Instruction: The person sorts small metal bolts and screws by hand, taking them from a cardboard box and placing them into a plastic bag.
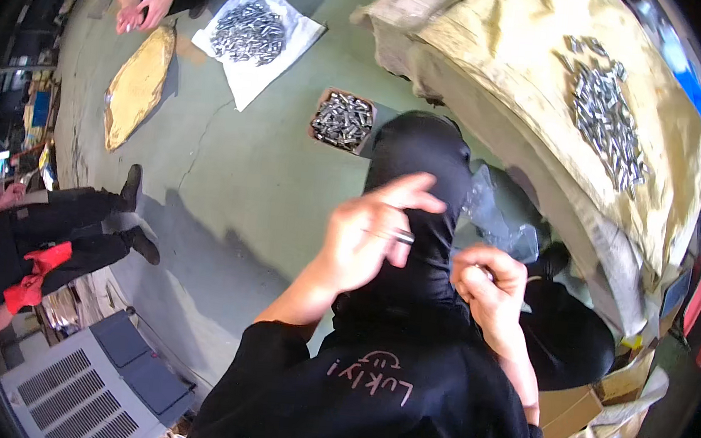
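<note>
Floor (pixel 246 176), two heaps (pixel 248 33) (pixel 342 122) laid out.
One part (pixel 401 236) is gripped in left hand (pixel 361 241); right hand (pixel 490 290) is curled, grasp unclear.

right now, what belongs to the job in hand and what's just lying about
Likely in use:
small metal piece in the left hand
metal cylinders in the square container
metal cylinder pile on the yellowish sheet
metal pieces on the white sheet

Likely lying about:
clear plastic
cardboard box, lower right
grey vented cabinet
</note>
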`<action>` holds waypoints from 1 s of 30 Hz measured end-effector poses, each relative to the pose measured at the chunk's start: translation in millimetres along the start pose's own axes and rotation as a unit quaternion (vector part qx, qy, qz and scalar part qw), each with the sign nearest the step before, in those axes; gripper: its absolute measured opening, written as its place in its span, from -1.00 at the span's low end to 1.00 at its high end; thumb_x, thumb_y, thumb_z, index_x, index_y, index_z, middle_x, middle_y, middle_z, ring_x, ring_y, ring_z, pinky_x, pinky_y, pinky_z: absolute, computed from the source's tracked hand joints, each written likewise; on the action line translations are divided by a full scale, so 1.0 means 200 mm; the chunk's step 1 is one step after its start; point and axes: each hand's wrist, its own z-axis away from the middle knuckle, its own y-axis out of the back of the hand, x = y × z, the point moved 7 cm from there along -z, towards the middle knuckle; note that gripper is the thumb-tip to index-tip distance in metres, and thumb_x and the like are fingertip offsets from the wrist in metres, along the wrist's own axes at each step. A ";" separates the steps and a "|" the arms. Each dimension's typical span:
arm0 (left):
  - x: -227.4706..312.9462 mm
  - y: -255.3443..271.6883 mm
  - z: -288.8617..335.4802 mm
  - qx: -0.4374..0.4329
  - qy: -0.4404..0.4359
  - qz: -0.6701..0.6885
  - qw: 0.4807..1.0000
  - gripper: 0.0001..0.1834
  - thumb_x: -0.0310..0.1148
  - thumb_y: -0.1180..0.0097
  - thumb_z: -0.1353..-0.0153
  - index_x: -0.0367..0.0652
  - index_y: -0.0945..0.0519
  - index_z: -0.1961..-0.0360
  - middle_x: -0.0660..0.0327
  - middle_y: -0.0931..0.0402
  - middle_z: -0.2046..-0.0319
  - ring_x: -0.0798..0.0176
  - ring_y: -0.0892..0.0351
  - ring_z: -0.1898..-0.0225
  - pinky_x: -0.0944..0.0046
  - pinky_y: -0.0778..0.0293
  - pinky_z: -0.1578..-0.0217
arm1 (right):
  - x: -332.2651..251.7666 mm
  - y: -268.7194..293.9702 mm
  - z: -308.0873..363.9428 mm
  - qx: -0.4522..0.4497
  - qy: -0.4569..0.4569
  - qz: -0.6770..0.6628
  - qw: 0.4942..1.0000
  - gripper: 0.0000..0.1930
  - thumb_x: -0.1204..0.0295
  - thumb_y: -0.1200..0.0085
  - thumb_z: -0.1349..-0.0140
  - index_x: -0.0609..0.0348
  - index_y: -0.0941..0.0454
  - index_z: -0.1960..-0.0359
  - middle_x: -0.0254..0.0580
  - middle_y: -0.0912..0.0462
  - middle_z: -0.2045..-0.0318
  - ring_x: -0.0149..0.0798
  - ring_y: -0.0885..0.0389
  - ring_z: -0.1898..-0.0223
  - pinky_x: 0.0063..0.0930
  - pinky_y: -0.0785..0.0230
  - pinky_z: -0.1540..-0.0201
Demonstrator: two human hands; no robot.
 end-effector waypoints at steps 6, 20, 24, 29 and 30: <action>-0.11 -0.43 -0.05 -0.140 -0.031 -0.097 0.985 -0.53 -0.17 0.34 -0.29 -0.37 -0.34 0.00 0.04 -0.51 0.26 0.31 -0.53 0.34 0.40 -0.46 0.37 | -0.02 0.10 0.08 0.097 0.077 -0.008 0.992 -0.78 0.61 -0.08 -0.01 0.30 -0.48 0.24 -0.33 -0.47 0.46 -0.55 -0.41 0.53 -0.74 -0.25 0.47; -0.26 -0.62 -0.03 -0.130 0.086 0.053 0.986 -0.66 -0.38 -0.06 -0.11 -0.38 -0.44 0.13 0.21 -0.44 0.45 0.49 -0.31 0.64 0.59 -0.09 0.72 | 0.04 0.42 0.25 0.247 0.097 -0.164 0.950 -0.80 0.60 -0.14 0.01 0.29 -0.50 0.29 -0.45 -0.48 0.46 -0.63 -0.30 0.48 -0.79 -0.15 0.42; -0.25 -0.62 -0.03 -0.124 0.077 0.052 0.988 -0.67 -0.47 -0.11 -0.05 -0.37 -0.45 0.14 0.20 -0.45 0.44 0.48 -0.32 0.63 0.59 -0.13 0.70 | -0.01 0.42 0.26 0.258 0.162 -0.085 0.949 -0.81 0.60 -0.15 0.03 0.26 -0.51 0.32 -0.46 -0.45 0.48 -0.62 -0.30 0.49 -0.77 -0.14 0.40; -0.25 -0.64 -0.02 -0.129 0.086 0.080 0.985 -0.66 -0.46 -0.09 -0.07 -0.37 -0.44 0.12 0.20 -0.46 0.43 0.48 -0.31 0.64 0.58 -0.13 0.70 | -0.05 0.42 0.27 0.261 0.192 -0.014 0.946 -0.84 0.59 -0.16 0.04 0.24 -0.51 0.37 -0.41 -0.44 0.50 -0.59 -0.31 0.51 -0.75 -0.15 0.45; -0.24 -0.65 -0.02 -0.127 0.097 0.096 0.982 -0.68 -0.50 -0.08 -0.07 -0.36 -0.44 0.11 0.24 -0.44 0.46 0.49 -0.31 0.63 0.57 -0.16 0.67 | -0.07 0.42 0.28 0.264 0.208 0.011 0.942 -0.84 0.59 -0.16 0.05 0.23 -0.51 0.38 -0.38 -0.44 0.50 -0.58 -0.32 0.52 -0.75 -0.15 0.47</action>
